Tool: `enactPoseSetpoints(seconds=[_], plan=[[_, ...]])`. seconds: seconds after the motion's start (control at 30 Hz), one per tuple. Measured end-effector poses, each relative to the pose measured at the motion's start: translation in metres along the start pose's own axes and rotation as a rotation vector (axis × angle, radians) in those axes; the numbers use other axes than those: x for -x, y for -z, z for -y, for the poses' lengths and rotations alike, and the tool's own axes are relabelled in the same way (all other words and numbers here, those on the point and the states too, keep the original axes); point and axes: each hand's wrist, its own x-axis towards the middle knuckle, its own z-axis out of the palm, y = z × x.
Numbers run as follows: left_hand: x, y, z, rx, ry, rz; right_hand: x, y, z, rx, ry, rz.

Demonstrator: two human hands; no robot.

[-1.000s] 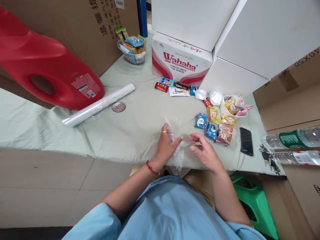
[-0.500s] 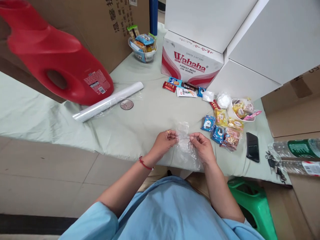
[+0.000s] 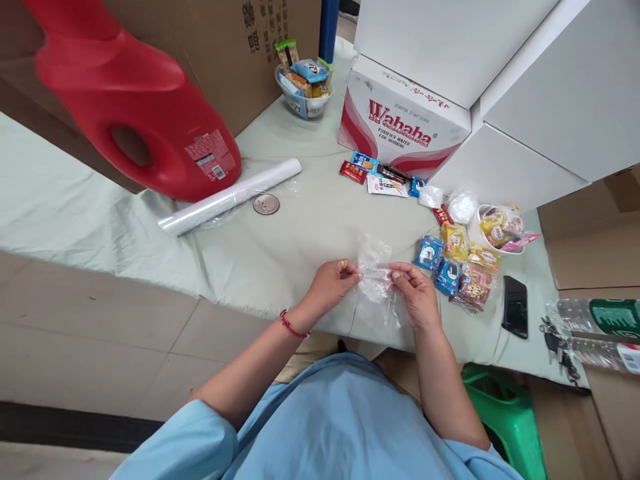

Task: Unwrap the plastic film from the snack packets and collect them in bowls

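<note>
A crumpled clear plastic bag (image 3: 376, 275) is stretched between my two hands near the table's front edge. My left hand (image 3: 336, 283) pinches its left side between thumb and fingers. On the right side, my right hand (image 3: 416, 293) grips it the same way. The bag bunches in the middle, with loose film above and below; what it may hold cannot be made out. Just right of my right hand lie blue snack packets (image 3: 429, 252), yellow packets (image 3: 455, 241) and a brown cookie packet (image 3: 473, 287).
A red jug (image 3: 165, 127), a roll of plastic bags (image 3: 233, 197) and a round metal disc (image 3: 266, 204) are on the left. Behind stand a snack bowl (image 3: 306, 97) and a Wahaha box (image 3: 400, 120). A white container (image 3: 475, 230), phone (image 3: 515, 307), keys (image 3: 554, 343) and bottles (image 3: 575, 317) are rightward.
The whole view has shifted slightly, so the table things appear farther right. Both hands still hold the plastic bag, whose middle now looks more gathered between the fingers.
</note>
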Motion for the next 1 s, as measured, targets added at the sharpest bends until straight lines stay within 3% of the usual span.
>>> enactPoseSetpoints(seconds=[0.07, 0.33, 0.47, 0.63, 0.83, 1.0], plan=[[-0.002, 0.005, 0.004, 0.017, 0.011, -0.051, 0.0, 0.005, 0.0, 0.012, -0.001, -0.015], [0.002, 0.014, 0.006, 0.009, 0.023, -0.058, 0.006, 0.02, -0.003, -0.029, 0.061, -0.179], [0.011, 0.0, -0.001, 0.048, 0.001, 0.014, 0.012, 0.021, -0.003, -0.025, 0.096, -0.211], [0.019, -0.016, -0.002, -0.12, -0.098, 0.059, 0.02, 0.018, 0.004, -0.052, 0.11, -0.124], [0.015, 0.004, -0.011, 0.063, -0.133, -0.108, 0.015, 0.032, 0.001, -0.113, 0.099, -0.157], [0.021, 0.036, -0.013, 0.183, -0.129, -0.447, 0.009, 0.045, -0.015, -0.062, 0.136, -0.258]])
